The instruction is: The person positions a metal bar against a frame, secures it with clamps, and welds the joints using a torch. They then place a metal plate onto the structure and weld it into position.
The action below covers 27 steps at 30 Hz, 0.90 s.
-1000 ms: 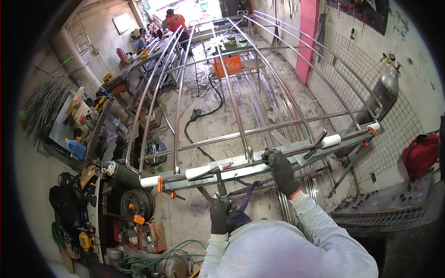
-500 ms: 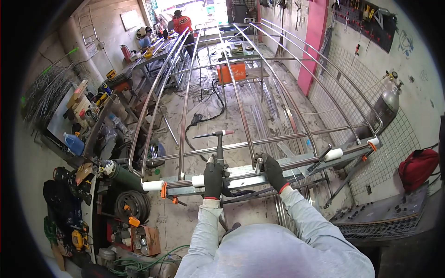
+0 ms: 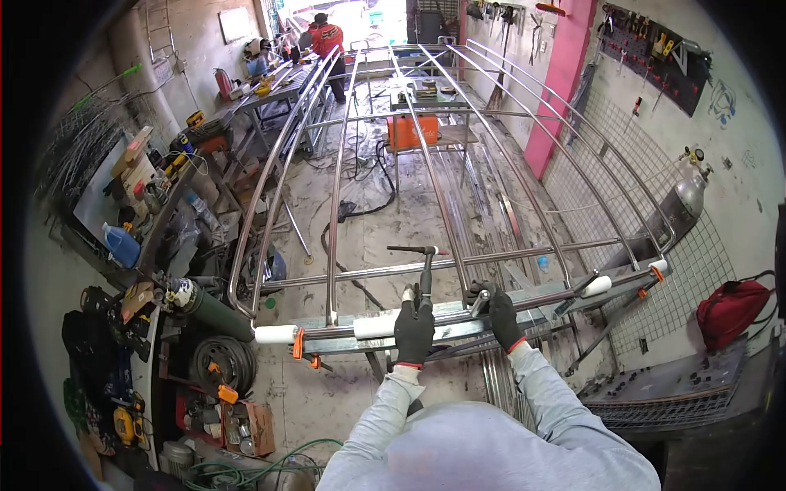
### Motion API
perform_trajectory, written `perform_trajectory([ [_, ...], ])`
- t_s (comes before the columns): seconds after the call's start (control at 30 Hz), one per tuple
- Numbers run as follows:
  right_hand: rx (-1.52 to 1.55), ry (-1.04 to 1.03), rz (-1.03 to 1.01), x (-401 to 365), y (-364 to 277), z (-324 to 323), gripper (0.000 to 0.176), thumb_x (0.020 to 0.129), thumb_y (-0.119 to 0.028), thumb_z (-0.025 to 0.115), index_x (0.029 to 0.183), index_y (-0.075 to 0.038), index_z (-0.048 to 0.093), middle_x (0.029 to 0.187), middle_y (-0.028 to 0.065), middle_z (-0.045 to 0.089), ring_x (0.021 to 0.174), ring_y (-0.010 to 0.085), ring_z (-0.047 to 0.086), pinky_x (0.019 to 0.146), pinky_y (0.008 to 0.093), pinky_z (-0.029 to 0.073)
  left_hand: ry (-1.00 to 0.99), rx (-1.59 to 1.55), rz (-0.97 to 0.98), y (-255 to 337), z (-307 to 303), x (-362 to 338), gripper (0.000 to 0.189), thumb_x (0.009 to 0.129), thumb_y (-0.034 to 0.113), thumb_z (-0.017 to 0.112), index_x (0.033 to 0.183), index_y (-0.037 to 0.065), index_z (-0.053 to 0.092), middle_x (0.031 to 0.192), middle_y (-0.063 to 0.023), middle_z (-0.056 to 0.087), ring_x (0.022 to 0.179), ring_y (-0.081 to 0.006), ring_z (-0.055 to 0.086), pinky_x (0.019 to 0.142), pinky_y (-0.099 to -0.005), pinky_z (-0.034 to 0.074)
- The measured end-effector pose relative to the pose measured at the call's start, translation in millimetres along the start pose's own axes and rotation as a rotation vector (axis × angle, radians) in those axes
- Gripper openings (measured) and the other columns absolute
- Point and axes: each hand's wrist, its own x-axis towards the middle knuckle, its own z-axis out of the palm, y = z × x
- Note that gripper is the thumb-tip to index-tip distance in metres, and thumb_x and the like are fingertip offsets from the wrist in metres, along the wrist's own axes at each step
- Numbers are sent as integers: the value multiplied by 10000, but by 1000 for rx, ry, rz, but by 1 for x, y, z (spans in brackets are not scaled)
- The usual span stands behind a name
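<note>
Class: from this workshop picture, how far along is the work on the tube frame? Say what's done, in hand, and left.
Done: the tube frame has its rails and crossbars laid out, near end held by an orange clamp. In hand: the left hand holds a torch, head raised off the metal; the right hand grips a short tube at the near rail. Left: likely joining that piece; no arc shows.
</note>
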Motion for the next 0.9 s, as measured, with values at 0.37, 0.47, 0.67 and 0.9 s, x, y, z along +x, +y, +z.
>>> perform_trajectory([
  [0.37,220,-149,70,27,-67,28,465,1089,-433,540,1230,-1,641,1030,97,718,846,174,691,779,318,571,65,342,235,15,-1,-11,588,993,209,638,1504,-32,477,1032,-268,712,854,-434,690,733,-476,538],
  [0.47,115,-144,162,30,-68,28,394,1086,-357,560,1203,5,666,947,62,714,737,135,656,684,289,534,-17,411,98,23,-5,-10,608,1008,273,608,1548,37,458,1118,-237,726,945,-427,706,797,-504,535],
  [0.67,-201,-179,76,36,-66,25,296,1076,-263,569,1107,-14,726,819,47,687,661,122,618,628,293,503,6,397,116,28,-3,-12,609,1007,267,604,1555,50,450,1112,-245,724,939,-435,703,797,-514,529],
  [0.9,-581,-157,-245,39,-56,25,227,1020,-143,548,1015,-44,752,890,89,711,737,203,663,677,352,528,7,436,103,25,-1,-11,600,1005,273,601,1548,58,463,1057,-239,722,904,-432,698,774,-523,520],
])
